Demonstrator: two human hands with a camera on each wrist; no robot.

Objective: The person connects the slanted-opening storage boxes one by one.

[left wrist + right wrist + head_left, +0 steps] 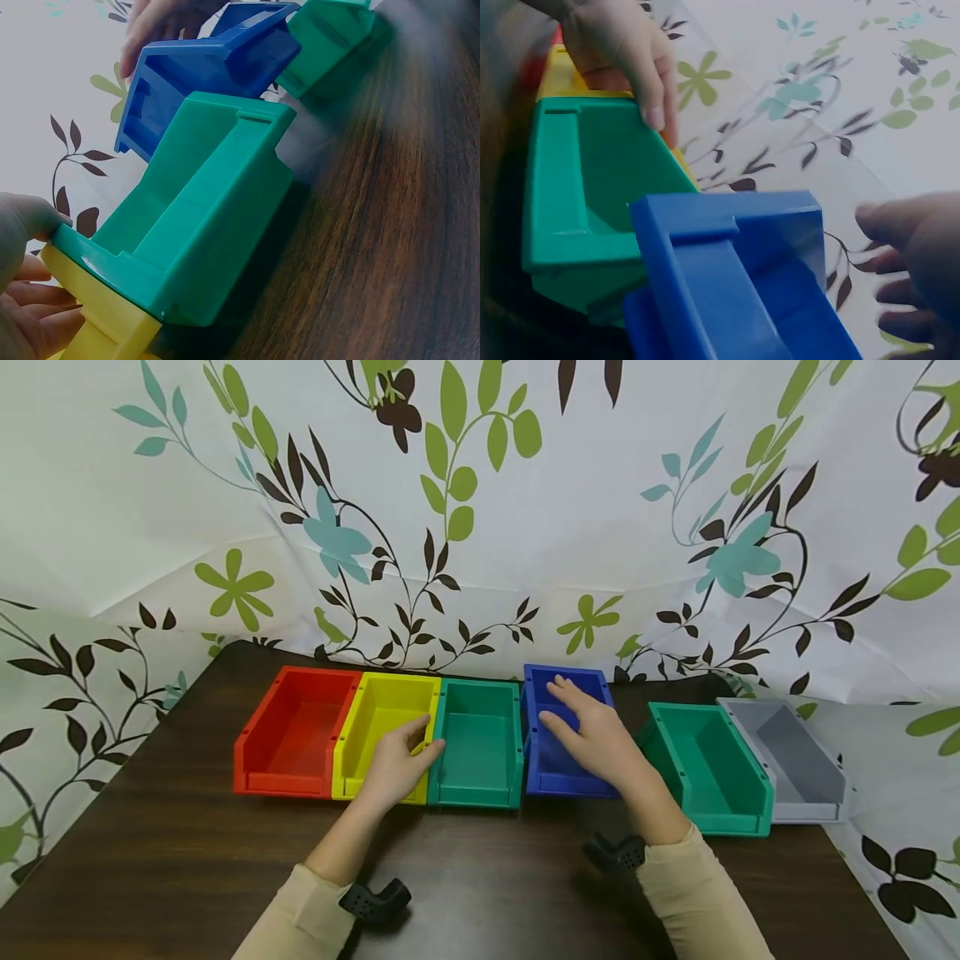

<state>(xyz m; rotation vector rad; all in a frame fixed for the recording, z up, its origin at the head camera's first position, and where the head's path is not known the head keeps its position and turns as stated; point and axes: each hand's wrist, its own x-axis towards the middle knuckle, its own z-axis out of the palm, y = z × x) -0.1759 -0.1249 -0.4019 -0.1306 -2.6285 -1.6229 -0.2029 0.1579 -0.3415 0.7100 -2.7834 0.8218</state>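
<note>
My left hand [397,764] reaches over the right side of the yellow bin [381,685]. Its thumb touches the left rim of the middle green bin [480,743], which stands against the yellow one; the other fingers are loosely bent on the yellow side, as the left wrist view shows. Over the blue bin [536,768] hovers my right hand [600,735], fingers spread and holding nothing. In the right wrist view a gap shows between that hand and the blue bin [727,270]. The green and blue bins' visible interiors hold nothing.
Left of the yellow bin stands a red bin [300,735], side by side with it. A second green bin [712,768] and a grey bin [802,760] sit at the right, angled. All rest on a dark wooden table [480,885], with a leaf-patterned cloth [600,527] behind.
</note>
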